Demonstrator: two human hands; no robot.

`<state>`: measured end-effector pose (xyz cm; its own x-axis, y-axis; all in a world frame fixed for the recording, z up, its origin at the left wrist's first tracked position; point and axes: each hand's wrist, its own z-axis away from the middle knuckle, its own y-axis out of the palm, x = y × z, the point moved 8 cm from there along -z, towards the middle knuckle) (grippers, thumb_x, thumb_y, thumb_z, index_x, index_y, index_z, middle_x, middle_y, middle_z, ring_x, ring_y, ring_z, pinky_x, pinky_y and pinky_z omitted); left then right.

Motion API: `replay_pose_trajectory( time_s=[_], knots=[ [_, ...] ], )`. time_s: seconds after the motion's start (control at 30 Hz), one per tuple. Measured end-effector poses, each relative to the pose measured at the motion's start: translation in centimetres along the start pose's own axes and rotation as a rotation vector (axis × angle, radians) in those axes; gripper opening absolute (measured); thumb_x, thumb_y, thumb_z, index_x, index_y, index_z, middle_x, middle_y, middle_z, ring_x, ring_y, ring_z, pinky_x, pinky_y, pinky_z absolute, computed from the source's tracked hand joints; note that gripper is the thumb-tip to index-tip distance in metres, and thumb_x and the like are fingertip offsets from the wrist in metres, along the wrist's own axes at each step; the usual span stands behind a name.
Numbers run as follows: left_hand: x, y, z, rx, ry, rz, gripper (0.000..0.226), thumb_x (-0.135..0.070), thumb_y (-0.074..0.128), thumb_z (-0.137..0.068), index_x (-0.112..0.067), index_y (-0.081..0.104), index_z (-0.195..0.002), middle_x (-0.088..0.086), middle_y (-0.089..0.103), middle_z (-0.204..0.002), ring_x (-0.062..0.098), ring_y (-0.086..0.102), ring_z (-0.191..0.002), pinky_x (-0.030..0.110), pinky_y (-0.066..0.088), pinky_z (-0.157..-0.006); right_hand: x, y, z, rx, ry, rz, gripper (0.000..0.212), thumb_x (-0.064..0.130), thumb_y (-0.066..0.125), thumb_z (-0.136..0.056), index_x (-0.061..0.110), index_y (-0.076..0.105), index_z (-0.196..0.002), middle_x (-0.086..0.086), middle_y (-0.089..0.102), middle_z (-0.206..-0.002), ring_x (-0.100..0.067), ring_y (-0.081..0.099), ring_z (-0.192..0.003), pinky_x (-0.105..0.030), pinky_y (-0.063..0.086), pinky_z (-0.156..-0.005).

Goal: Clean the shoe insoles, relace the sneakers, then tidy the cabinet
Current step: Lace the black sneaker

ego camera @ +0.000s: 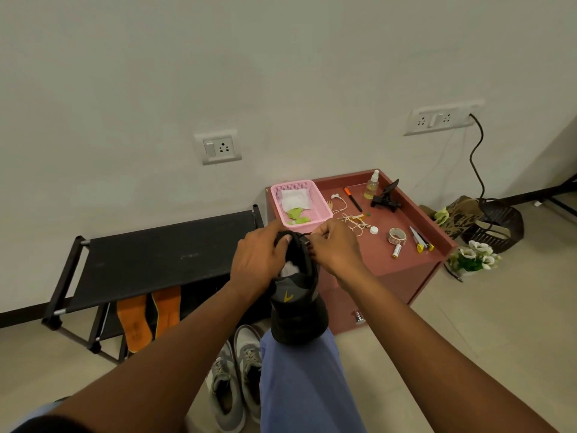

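R hand (335, 250) pinches a black lace (307, 242) at the front of a black shoe (296, 310), fingers curled tight on it; which eyelet, can't tell. L hand (260, 260) grips the shoe's front/upper from the left, thumb on top, fingers wrapped round. Shoe stands heel-down on the person's knee (299, 370) in blue trousers, yellow logo facing the cam, white inside showing btw the hands. Just behind the hands: red-brown cabinet (390, 276), its top holding a pink basket (301, 200) w/ white cloth and green bits, a tangle of cream string (354, 221), a pen (354, 200), spray bottle (372, 185), black clamp-like stand (387, 196), tape roll (397, 235), battery (396, 251), white cap (373, 230). Left of the cabinet: black rack (150, 260) against the wall, two orange insoles (148, 317) leaning on its lower shelf. Grey sneakers (237, 376) on the floor beside the knee, laces in. Right of the cabinet, on the floor: white flowers (476, 256), dark woven basket (499, 226), cable up to a wall socket (441, 118).
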<state>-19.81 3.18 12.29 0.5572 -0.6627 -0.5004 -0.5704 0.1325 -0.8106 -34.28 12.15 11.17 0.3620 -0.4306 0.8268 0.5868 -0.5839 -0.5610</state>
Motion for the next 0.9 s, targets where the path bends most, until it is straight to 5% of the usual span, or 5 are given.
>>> replay_pose_trajectory(
  time_s=[0.2,0.47,0.73,0.83,0.9],
  knots=[
    [1.3,0.5,0.6,0.008,-0.117,0.123,0.022,-0.049,0.065,-0.095,-0.028,0.062,-0.101,-0.012,0.066,-0.085,0.009,0.064,-0.080,0.037,0.058,-0.077,-0.6,0.4,0.0,0.063,0.078,-0.331,0.016,0.003,0.074,-0.086,0.018,0.069,-0.088,-0.005,0.074,-0.086,-0.022,0.073,-0.085,-0.045,0.062,-0.085],
    [0.4,0.0,-0.3,0.015,-0.080,0.500,0.063,-0.014,0.086,-0.078,-0.029,0.056,-0.131,-0.010,0.070,-0.111,-0.002,0.069,-0.098,0.025,0.059,-0.093,1.0,0.9,-0.3,0.137,0.042,-0.604,0.030,-0.017,0.059,-0.088,0.008,0.074,-0.088,-0.019,0.076,-0.093,-0.021,0.073,-0.079,-0.026,0.060,-0.075],
    [-1.5,-0.3,-0.5,0.079,0.030,0.425,0.101,0.005,0.075,-0.079,-0.047,0.027,-0.151,-0.002,0.055,-0.148,0.018,0.057,-0.132,0.032,0.052,-0.107,1.2,2.3,-1.4,0.161,0.036,-0.422,0.005,0.006,0.075,-0.086,0.006,0.078,-0.082,-0.013,0.077,-0.084,-0.026,0.073,-0.081,-0.040,0.060,-0.079],
    [-2.3,-0.2,-0.4,0.086,0.061,0.378,0.100,0.007,0.070,-0.081,-0.045,0.024,-0.154,-0.002,0.051,-0.151,0.020,0.055,-0.135,0.030,0.049,-0.106,1.8,2.8,-1.6,0.205,0.066,-0.307,0.022,0.021,0.078,-0.076,0.001,0.070,-0.069,-0.018,0.066,-0.071,-0.025,0.061,-0.069,-0.041,0.052,-0.069],
    [-2.8,-0.3,-0.4,0.100,0.094,0.337,0.099,0.009,0.066,-0.082,-0.044,0.024,-0.154,-0.002,0.049,-0.153,0.021,0.054,-0.136,0.035,0.050,-0.107,2.3,3.0,-1.7,0.245,0.091,-0.254,0.036,0.028,0.075,-0.063,-0.005,0.071,-0.077,-0.019,0.067,-0.074,-0.026,0.063,-0.071,-0.041,0.055,-0.072]
  ],
)
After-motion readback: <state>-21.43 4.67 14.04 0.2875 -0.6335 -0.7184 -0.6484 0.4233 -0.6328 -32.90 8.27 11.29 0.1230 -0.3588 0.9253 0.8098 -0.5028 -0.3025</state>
